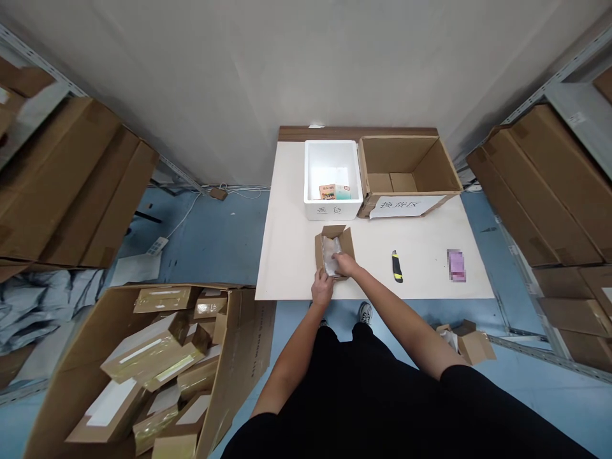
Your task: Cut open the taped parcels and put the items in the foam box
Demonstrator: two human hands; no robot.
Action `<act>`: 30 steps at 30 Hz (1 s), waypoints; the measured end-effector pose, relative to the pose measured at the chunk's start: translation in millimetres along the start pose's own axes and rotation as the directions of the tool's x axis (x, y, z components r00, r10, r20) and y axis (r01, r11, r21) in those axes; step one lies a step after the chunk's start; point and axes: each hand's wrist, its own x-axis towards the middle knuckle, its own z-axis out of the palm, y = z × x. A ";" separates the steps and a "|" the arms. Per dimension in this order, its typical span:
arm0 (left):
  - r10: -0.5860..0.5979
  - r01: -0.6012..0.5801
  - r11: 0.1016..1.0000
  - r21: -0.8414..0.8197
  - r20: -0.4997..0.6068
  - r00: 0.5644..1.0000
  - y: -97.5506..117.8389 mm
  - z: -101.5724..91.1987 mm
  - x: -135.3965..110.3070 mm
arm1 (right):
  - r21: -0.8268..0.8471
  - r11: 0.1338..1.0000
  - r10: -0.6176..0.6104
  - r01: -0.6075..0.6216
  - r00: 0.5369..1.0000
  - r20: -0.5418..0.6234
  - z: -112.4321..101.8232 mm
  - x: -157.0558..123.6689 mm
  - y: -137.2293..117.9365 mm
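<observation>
A small open cardboard box (349, 242) sits near the front edge of the white table, its flaps up. Clear plastic wrap (329, 245), perhaps bubble wrap, lies inside it. My left hand (322, 287) grips the near left edge of the box. From the right, my right hand (345, 264) reaches into the opening, fingers closed on the plastic wrap. What the wrap covers I cannot make out. To the right lies a black and yellow utility knife (397, 266), apart from both hands.
Behind the box stand a white foam bin (333, 209) holding small packets and a large open carton (411, 194). A blurred purple item (456, 265) lies at the table's right. At lower left, a big carton (243, 344) holds several taped parcels. Stacked cartons (549, 191) flank the table.
</observation>
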 end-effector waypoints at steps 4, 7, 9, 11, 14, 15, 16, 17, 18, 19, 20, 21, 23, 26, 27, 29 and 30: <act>0.034 -0.034 0.999 0.010 0.000 0.999 -8.9 -6.7 3.1 | -0.052 0.996 -0.067 0.068 0.998 0.014 12.1 -6.4 -7.6; 0.068 -0.068 0.998 0.008 0.012 0.998 -10.8 -7.6 3.9 | -0.083 0.995 -0.053 0.053 0.999 -0.007 18.7 0.5 -15.5; 0.079 -0.080 0.997 0.004 0.018 0.997 -11.6 -7.3 3.7 | -0.099 0.994 -0.035 0.037 0.999 0.015 21.8 7.8 -21.4; 0.068 -0.069 0.998 0.006 0.025 0.997 -13.9 -7.4 3.2 | -0.110 0.993 -0.034 0.039 0.998 0.046 24.3 14.2 -26.8; 0.048 -0.048 0.999 0.011 0.039 0.998 -19.4 -8.4 3.3 | -0.125 0.990 -0.061 0.070 0.995 0.077 26.3 18.2 -31.9; 0.048 -0.048 0.999 0.010 0.046 0.998 -21.1 -8.8 3.9 | -0.126 0.989 -0.067 0.076 0.995 0.078 26.2 17.7 -32.4; 0.051 -0.052 0.999 0.008 0.053 0.997 -22.4 -9.1 5.0 | -0.131 0.988 -0.068 0.077 0.995 0.075 25.4 16.3 -32.4; 0.055 -0.055 0.998 0.005 0.061 0.997 -23.2 -9.4 6.5 | -0.137 0.988 -0.066 0.075 0.995 0.071 24.1 14.0 -31.7; 0.056 -0.056 0.998 0.002 0.067 0.996 -23.4 -9.7 8.4 | -0.145 0.987 -0.062 0.070 0.996 0.063 22.3 11.0 -30.6; 0.051 -0.051 0.999 0.003 0.072 0.996 -23.1 -10.3 10.6 | -0.152 0.986 -0.057 0.064 0.997 0.050 19.8 7.3 -29.1; 0.040 -0.041 0.999 0.007 0.077 0.996 -22.4 -11.1 13.0 | -0.160 0.986 -0.050 0.055 0.998 0.034 16.9 3.0 -27.3; 0.024 -0.026 1.000 0.015 0.084 0.996 -21.4 -12.3 15.4 | -0.167 0.985 -0.043 0.045 0.999 0.015 13.6 -1.7 -25.4; -0.012 0.007 0.999 0.038 0.118 0.993 -18.4 -15.9 20.0 | -0.179 0.983 -0.036 0.031 0.999 -0.028 6.2 -11.8 -21.9; -0.034 0.022 0.997 0.068 0.184 0.982 -12.1 -23.4 26.5 | -0.181 0.983 -0.050 0.031 0.994 -0.100 -5.1 -25.6 -19.3; -0.037 0.022 0.997 0.076 0.200 0.979 -9.6 -26.1 28.7 | -0.173 0.984 -0.058 0.036 0.990 -0.125 -8.5 -29.3 -19.3; -0.041 0.019 0.995 0.097 0.229 0.973 -4.6 -31.9 33.4 | -0.145 0.989 -0.066 0.040 0.982 -0.179 -15.0 -35.1 -20.1; -0.043 0.015 0.994 0.112 0.245 0.968 -2.5 -34.9 35.9 | -0.127 0.991 -0.068 0.042 0.976 -0.205 -18.2 -37.4 -20.5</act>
